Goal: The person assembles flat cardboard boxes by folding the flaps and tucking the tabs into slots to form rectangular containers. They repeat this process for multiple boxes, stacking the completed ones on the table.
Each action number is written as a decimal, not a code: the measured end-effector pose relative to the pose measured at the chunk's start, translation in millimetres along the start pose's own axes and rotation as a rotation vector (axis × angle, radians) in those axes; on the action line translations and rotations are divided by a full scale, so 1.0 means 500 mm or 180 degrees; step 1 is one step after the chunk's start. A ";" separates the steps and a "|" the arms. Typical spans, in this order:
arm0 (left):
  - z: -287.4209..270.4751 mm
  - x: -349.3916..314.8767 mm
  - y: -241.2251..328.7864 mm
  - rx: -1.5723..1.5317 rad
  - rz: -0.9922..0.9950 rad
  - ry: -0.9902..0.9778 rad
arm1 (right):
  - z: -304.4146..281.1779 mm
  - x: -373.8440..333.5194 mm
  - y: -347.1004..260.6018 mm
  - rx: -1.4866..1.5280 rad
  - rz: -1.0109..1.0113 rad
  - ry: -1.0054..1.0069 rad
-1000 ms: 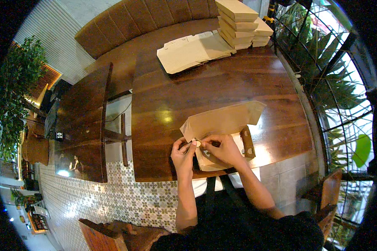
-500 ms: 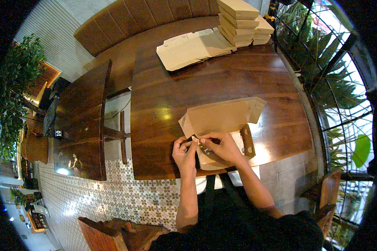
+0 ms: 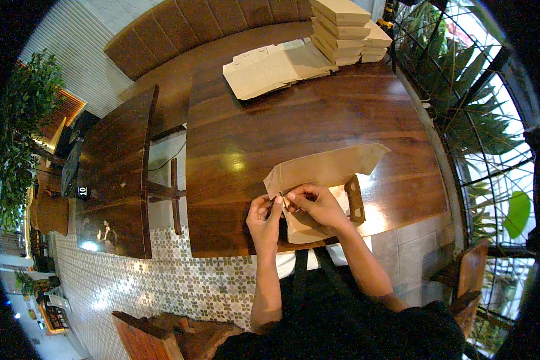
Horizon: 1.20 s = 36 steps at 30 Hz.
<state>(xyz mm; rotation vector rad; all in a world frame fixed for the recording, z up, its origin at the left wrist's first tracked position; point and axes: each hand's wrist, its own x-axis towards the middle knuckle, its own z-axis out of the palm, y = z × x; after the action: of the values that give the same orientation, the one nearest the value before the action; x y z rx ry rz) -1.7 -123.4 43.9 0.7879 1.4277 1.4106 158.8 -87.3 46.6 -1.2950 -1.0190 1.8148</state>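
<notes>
A brown cardboard box [image 3: 327,167], partly folded, lies near the front edge of the wooden table, its lid standing raised on the far side. My left hand [image 3: 264,221] pinches the box's left wall near the far left corner. Right beside it, my right hand [image 3: 316,205] reaches over the box's inside, thumb and fingers closed on the same left side. The fingertips of both hands almost meet there, and they hide the exact fold between them. On the box's right side, the wall [image 3: 354,200] stands up with cut-out slots showing.
Flat cardboard blanks [image 3: 264,72] lie at the table's far side, next to a stack of folded boxes [image 3: 342,33]. A second wooden table [image 3: 114,174] stands to the left across a gap. Wooden chairs [image 3: 147,336] are near me, and a barred window lies to the right.
The raised lid has shifted slightly right and tilted lower. Both hands stay at the left corner, with small finger movements; the right hand has moved a little.
</notes>
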 end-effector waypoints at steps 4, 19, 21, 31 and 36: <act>0.000 -0.001 0.000 0.0412 0.0206 -0.0274 | 0.005 0.013 0.010 -0.0831 -0.0578 0.0058; 0.017 0.002 0.031 0.1792 0.0802 0.0122 | 0.005 -0.024 -0.017 -0.1716 -0.1280 0.0513; 0.017 0.006 0.033 0.1878 0.0755 0.0102 | 0.001 -0.034 -0.024 -0.1864 -0.1202 0.0493; -0.045 0.054 0.061 0.2023 0.0298 0.0180 | -0.121 -0.083 -0.075 -0.1197 -0.1996 0.2404; -0.041 0.095 0.080 0.1482 0.1269 0.0308 | -0.164 -0.031 -0.098 -0.0997 -0.2165 0.2255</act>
<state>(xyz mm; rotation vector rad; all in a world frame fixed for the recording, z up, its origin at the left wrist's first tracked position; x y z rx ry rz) -43.8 -82.3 72.1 1.3765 1.7747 1.4354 245.5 -60.5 80.0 -1.3842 -1.1500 0.6294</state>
